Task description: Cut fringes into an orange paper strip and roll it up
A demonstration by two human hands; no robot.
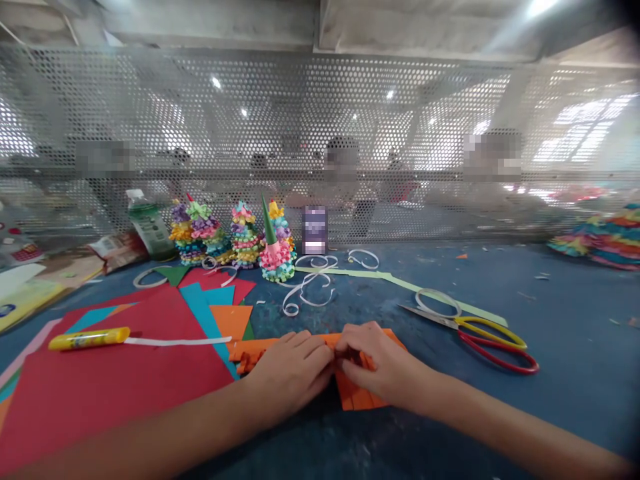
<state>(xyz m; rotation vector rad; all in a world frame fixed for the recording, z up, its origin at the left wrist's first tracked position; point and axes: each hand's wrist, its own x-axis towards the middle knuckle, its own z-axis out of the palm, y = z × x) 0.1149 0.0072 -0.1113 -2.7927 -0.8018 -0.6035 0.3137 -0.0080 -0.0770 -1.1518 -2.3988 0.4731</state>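
Observation:
An orange paper strip [367,398] with cut fringe lies across the table in front of me. Its left part is rolled into small curls [245,363], while flat flaps hang down on the right. My left hand [295,363] rests over the middle of the strip, fingers together and gripping it near the curls. With bent fingers, my right hand [373,360] pinches the fringe just beside the left fingertips. The fingertips hide the exact spot being held. To the right lie scissors [480,333] with a yellow and a red handle, blades apart.
Red paper sheets [135,373] cover the left side, with a yellow glue stick [90,339] on top. Several curly paper cones [245,233], a bottle [150,227] and a phone [315,230] stand before a perforated metal screen [280,120]. White paper strips [310,293] lie mid-table.

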